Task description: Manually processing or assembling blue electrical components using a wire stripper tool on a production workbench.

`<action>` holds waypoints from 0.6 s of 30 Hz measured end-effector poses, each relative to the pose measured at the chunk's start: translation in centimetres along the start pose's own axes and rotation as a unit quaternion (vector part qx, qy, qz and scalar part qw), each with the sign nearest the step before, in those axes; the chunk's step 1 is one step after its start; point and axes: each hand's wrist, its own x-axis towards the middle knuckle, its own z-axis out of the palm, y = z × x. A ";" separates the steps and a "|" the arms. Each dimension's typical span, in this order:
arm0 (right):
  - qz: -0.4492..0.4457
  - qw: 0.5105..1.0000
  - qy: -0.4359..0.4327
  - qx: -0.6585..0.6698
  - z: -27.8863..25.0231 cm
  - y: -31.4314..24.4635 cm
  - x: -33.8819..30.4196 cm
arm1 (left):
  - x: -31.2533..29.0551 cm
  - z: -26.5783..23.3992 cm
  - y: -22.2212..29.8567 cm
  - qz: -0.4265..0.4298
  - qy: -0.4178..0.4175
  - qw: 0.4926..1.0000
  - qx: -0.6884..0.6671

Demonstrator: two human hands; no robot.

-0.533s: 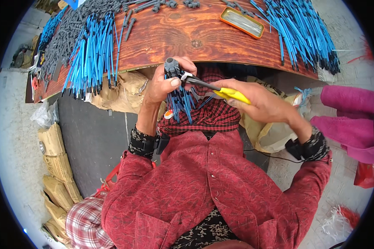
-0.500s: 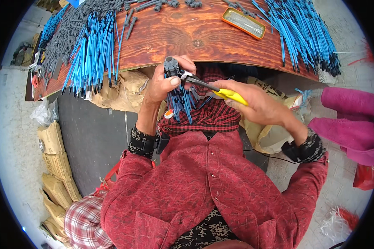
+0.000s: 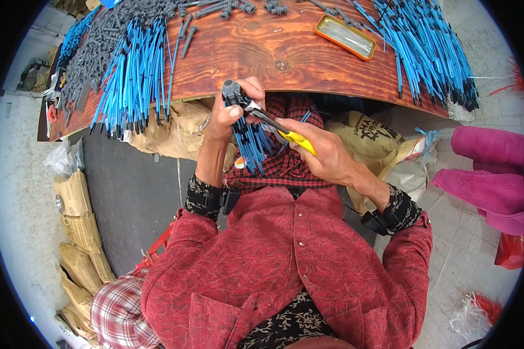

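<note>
With the middle of the view as the clock's centre, the grey fitting [image 3: 230,90] stands nearly upright at 11 o'clock, off the table's near edge. The left hand [image 3: 227,119] grips it, thumb on the near side, while a bunch of blue stems [image 3: 249,152] with black parts hangs below over the checked cloth [image 3: 291,174]. The right hand [image 3: 329,154], between 2 and 3 o'clock, grasps a yellow-handled tool [image 3: 297,141], its dark nose running up toward 11 to meet the work beside the left thumb. Something pale shows at the tips; what they bite is too small to tell.

To do this well, I would keep the left grip firm and low so the fitting cannot twist, hold the thumb clear of the tips, and squeeze steadily in line with the handles rather than jerking. Letting the stems hang loose should keep them from snagging the tool.

On the table [image 3: 256,61], more blue stems lie at 10 and 2, grey parts [image 3: 99,61] at 10, and an orange-rimmed tin [image 3: 346,38] at 1.
</note>
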 end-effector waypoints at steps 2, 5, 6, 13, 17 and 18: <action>0.009 1.000 -0.012 -0.004 -0.2 -0.2 0.1 | -0.1 -0.1 0.3 -0.004 0.001 1.000 0.025; 0.037 0.999 -0.037 -0.013 -1.6 -0.8 0.2 | 0.4 0.7 1.5 -0.011 -0.010 0.997 0.071; 0.030 0.999 -0.036 -0.020 -1.6 -0.8 0.0 | 0.6 1.1 2.2 -0.009 -0.034 0.997 0.070; 0.043 0.997 -0.044 -0.043 -2.0 -1.2 -0.8 | -0.5 0.5 2.3 -0.057 -0.045 0.992 0.099; 0.000 0.996 -0.016 -0.090 -4.0 -2.7 -0.4 | -0.6 0.7 2.0 -0.053 0.001 0.992 0.110; 0.117 0.989 -0.095 0.013 -4.9 -3.7 -0.2 | -0.7 0.9 2.0 -0.068 0.023 0.991 0.111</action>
